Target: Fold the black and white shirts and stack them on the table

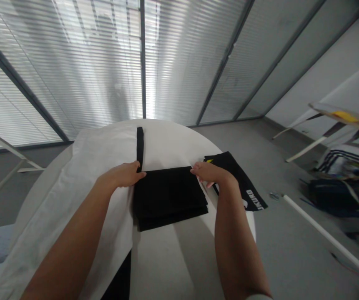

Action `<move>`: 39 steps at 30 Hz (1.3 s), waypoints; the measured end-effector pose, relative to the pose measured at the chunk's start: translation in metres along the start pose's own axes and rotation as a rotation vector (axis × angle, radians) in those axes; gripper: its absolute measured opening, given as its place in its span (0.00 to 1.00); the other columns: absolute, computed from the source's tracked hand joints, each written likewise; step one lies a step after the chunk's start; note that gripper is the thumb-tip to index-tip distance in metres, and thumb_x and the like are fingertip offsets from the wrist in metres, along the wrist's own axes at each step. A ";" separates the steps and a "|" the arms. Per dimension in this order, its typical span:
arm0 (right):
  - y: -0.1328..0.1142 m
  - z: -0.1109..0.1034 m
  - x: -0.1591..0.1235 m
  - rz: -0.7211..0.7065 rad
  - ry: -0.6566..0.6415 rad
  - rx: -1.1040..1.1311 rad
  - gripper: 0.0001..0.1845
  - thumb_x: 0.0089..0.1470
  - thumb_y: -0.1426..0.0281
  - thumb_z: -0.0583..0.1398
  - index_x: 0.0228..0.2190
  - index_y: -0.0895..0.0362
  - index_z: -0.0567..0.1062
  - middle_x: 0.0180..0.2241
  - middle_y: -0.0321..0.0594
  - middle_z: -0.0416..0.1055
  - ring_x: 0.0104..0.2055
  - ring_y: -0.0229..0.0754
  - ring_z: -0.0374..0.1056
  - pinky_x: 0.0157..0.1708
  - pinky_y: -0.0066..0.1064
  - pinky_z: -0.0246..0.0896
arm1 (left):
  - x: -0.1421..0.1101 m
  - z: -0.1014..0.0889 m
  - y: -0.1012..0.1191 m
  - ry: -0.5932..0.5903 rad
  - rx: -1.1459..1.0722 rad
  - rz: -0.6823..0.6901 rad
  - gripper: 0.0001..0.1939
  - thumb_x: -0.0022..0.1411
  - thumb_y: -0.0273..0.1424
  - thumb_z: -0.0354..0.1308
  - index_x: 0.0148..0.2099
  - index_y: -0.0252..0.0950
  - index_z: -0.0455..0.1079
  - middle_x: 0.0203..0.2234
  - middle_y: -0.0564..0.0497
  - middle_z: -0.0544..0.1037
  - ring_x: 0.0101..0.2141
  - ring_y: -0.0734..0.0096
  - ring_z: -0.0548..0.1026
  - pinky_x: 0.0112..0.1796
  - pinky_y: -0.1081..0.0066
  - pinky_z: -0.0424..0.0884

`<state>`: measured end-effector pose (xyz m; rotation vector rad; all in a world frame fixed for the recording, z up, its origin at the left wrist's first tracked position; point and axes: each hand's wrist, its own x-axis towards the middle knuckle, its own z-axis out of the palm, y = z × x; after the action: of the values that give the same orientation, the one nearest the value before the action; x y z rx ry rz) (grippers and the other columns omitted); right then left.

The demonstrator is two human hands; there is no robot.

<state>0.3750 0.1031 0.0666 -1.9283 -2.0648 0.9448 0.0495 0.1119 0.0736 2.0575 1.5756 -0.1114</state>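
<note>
Nearest, a black wedge of material (119, 277) shows by the edge of a white cloth (104, 146) spread over the left part of the round white surface (173, 143). Beyond it, a folded black cloth (169, 196) lies flat in the middle, its layers slightly offset along the near edge. The left hand (123, 174) has its fingers narrowed at the far left corner, touching a black strip (140, 143) too; the right hand (209, 171) pinches the far right corner. The step looks like handling the stack by its corners, which calls for light, even grips so the layers stay aligned. A printed black piece (237, 177) lies beside the right hand; farther off are grey floor (273, 162) and blinds (104, 62).
</note>
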 end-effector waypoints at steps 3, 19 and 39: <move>0.002 0.002 0.002 0.194 -0.125 0.083 0.08 0.55 0.63 0.58 0.30 0.55 0.69 0.25 0.41 0.69 0.25 0.43 0.68 0.20 0.33 0.66 | 0.004 0.003 0.001 -0.106 -0.068 0.019 0.27 0.58 0.51 0.50 0.49 0.35 0.69 0.25 0.46 0.78 0.19 0.65 0.72 0.25 0.68 0.65; 0.013 0.003 0.006 0.275 -0.302 0.025 0.24 0.53 0.67 0.63 0.51 0.53 0.66 0.32 0.40 0.72 0.24 0.38 0.69 0.24 0.28 0.65 | 0.005 -0.003 0.004 -0.295 -0.367 0.033 0.30 0.54 0.44 0.60 0.55 0.34 0.63 0.27 0.47 0.77 0.27 0.63 0.78 0.26 0.71 0.72; 0.007 -0.003 0.000 0.003 -0.272 -0.275 0.30 0.48 0.71 0.64 0.54 0.50 0.69 0.47 0.41 0.72 0.40 0.43 0.70 0.38 0.28 0.62 | 0.005 0.008 0.010 -0.493 -0.210 0.001 0.27 0.52 0.41 0.61 0.51 0.35 0.63 0.20 0.52 0.74 0.24 0.65 0.74 0.24 0.71 0.68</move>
<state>0.3820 0.1035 0.0651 -2.0278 -2.4597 1.0201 0.0620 0.1112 0.0686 1.7022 1.2233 -0.4022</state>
